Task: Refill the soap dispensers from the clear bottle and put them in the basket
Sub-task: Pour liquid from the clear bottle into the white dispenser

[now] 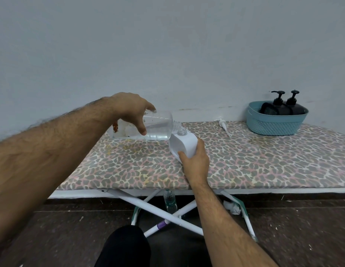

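Observation:
My left hand (132, 110) grips the clear bottle (158, 126), tipped on its side with its open mouth over the neck of a white soap dispenser (182, 144). Clear liquid lies along the bottle's lower side. My right hand (195, 163) holds the white dispenser from the near side, tilted toward the bottle, on the leopard-print board (254, 162). The dispenser's white pump head (222, 123) lies loose on the board behind it. At the far right stands a teal basket (273, 125) with two black pump dispensers (283, 106) inside.
The board is a folding ironing board with white crossed legs (164, 211). A plastic bottle (170, 201) stands on the dark floor beneath it. A pale wall rises directly behind the board. My dark-clothed knee (125, 245) is at the bottom.

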`<state>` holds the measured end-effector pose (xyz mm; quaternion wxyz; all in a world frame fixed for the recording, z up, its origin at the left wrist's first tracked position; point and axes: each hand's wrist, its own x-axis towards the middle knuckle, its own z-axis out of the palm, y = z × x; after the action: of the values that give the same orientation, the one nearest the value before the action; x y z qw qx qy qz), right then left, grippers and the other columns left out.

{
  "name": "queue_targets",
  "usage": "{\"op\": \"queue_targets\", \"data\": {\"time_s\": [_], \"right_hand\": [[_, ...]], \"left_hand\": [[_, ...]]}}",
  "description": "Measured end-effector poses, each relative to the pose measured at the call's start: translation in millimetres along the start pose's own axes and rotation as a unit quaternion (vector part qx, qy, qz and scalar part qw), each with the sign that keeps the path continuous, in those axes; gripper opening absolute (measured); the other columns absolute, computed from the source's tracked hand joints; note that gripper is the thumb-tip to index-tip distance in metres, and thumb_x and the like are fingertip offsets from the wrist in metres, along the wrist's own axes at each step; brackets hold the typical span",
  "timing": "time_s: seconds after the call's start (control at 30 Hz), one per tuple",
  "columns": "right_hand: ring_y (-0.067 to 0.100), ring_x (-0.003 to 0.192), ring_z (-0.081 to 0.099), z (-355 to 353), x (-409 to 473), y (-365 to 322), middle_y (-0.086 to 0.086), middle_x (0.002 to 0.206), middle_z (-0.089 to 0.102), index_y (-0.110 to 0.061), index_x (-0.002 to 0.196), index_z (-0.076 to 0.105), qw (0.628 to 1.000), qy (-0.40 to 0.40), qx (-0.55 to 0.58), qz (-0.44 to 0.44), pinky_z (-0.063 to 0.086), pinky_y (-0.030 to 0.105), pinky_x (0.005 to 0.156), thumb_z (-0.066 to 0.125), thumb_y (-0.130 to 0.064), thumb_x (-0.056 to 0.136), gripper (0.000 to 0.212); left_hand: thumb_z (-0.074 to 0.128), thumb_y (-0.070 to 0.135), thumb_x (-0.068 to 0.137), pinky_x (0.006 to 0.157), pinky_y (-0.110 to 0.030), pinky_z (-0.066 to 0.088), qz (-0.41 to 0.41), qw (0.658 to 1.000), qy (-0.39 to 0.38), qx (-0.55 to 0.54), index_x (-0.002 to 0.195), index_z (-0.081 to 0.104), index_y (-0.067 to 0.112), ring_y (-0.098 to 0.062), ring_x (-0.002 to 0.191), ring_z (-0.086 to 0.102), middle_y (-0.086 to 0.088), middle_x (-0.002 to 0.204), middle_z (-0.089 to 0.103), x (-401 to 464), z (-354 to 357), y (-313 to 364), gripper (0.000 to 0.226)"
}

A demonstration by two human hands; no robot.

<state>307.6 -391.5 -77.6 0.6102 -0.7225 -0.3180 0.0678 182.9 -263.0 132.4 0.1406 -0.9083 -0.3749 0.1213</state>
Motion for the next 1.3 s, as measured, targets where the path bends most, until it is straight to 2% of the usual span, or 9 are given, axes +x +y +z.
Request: {"op": "queue_targets", "data": {"time_s": [0.37,0.7,0.97,1.3], "right_hand": [[0.02,0.112,0.06,-0.9,0.1,-0.6,-0.001,0.131,0.061,-0.026,0.143,0.042,1.0,-0.003,0.002,-0.002,0.057,0.042,0.091,0.076,-0.028,0.085,0.067],[0.019,0.109,0.06,-0.8,-0.1,-0.5,-0.001,0.129,0.061,-0.026,0.142,0.043,1.0,-0.002,0.002,-0.002,0.057,0.041,0.088,0.076,-0.029,0.085,0.066],[0.018,0.108,0.059,-0.8,-0.7,-1.0,-0.002,0.129,0.061,-0.025,0.14,0.044,1.0,0.001,0.002,-0.009,0.057,0.043,0.089,0.075,-0.029,0.085,0.063],[0.015,0.104,0.057,-1.6,-0.4,-0.3,-0.001,0.128,0.061,-0.024,0.14,0.045,1.0,-0.003,0.003,-0.013,0.055,0.037,0.086,0.074,-0.029,0.085,0.062]], "left_hand": [[0.084,0.061,0.06,0.088,-0.042,0.054,-0.007,1.0,-0.005,-0.008,0.145,0.037,0.043,-0.021,0.118,0.058,0.01,0.124,0.066,2.1,-3.0,1.3,0.099],[0.082,0.059,0.065,0.095,-0.041,0.046,0.002,1.0,-0.002,0.018,0.147,0.037,0.039,-0.021,0.125,0.052,0.009,0.13,0.064,1.3,-7.1,3.3,0.095],[0.082,0.058,0.066,0.091,-0.038,0.045,0.002,1.0,-0.008,0.017,0.146,0.037,0.04,-0.019,0.123,0.053,0.012,0.125,0.065,-0.3,-10.2,4.3,0.094],[0.082,0.057,0.066,0.095,-0.04,0.045,0.002,1.0,-0.017,0.023,0.147,0.037,0.04,-0.021,0.126,0.051,0.01,0.13,0.063,1.0,-12.9,5.3,0.095]]}}
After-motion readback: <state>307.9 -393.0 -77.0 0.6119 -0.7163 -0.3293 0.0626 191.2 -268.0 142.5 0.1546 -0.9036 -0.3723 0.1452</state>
